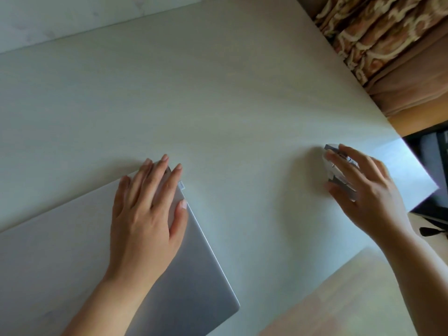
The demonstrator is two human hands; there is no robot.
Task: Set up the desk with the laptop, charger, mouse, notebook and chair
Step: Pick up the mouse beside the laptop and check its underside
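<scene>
A closed silver laptop lies flat on the pale desk at the lower left. My left hand rests palm down on its far right corner, fingers spread, gripping nothing. Toward the desk's right edge my right hand covers a light grey mouse, fingers curled over its top and thumb at its near side. The mouse sits on the desk surface. No charger, notebook or chair shows in this view.
A patterned brown curtain hangs beyond the desk's right edge. A dark object sits off the desk's right corner. Light wooden floor shows at the lower right. A pale wall backs the desk.
</scene>
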